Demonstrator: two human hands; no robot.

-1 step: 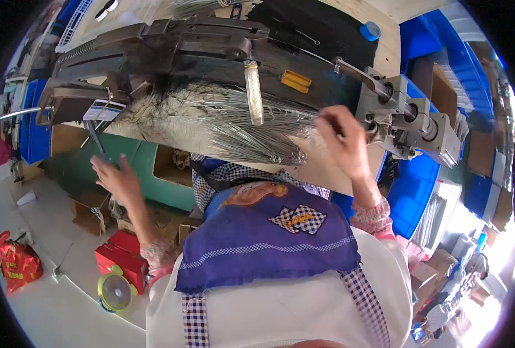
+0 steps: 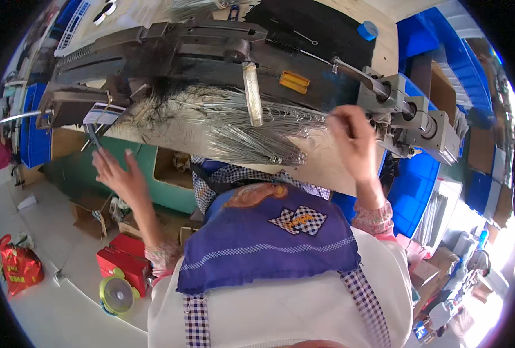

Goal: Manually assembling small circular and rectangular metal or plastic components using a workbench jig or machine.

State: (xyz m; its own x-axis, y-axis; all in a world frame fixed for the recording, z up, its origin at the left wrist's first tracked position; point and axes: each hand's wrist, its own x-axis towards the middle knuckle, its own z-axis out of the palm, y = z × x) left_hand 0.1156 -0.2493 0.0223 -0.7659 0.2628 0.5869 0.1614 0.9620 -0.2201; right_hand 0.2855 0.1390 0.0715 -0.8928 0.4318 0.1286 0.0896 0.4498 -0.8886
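My left hand (image 2: pixel 121 177) is beside a dark metal lever (image 2: pixel 94 137) at the bench's left front edge. Its fingers are stretched out and apart, with the fingertips close to the lever's lower end; whether they touch it I cannot tell. My right hand (image 2: pixel 356 142) is at the right, near the grey metal blocks (image 2: pixel 408 110) of the machine. Its fingers are curled in, and whatever they hold is hidden. Thin metal wires (image 2: pixel 251 142) with looped ends lie heaped between my hands, in front of the long dark machine (image 2: pixel 164 55). A pale wrapped handle (image 2: pixel 252 93) hangs over the wires.
A yellow plastic piece (image 2: pixel 294 82) and a blue tape roll (image 2: pixel 367 30) lie towards the back. Blue bins (image 2: pixel 407 180) stand at the right. On the floor at the left are a red box (image 2: pixel 124 261), a small green fan (image 2: pixel 117 294) and a red bag (image 2: pixel 20 265).
My right hand has shifted a little to the right, away from the wire ends. My left hand has moved slightly at the lever, fingers still stretched.
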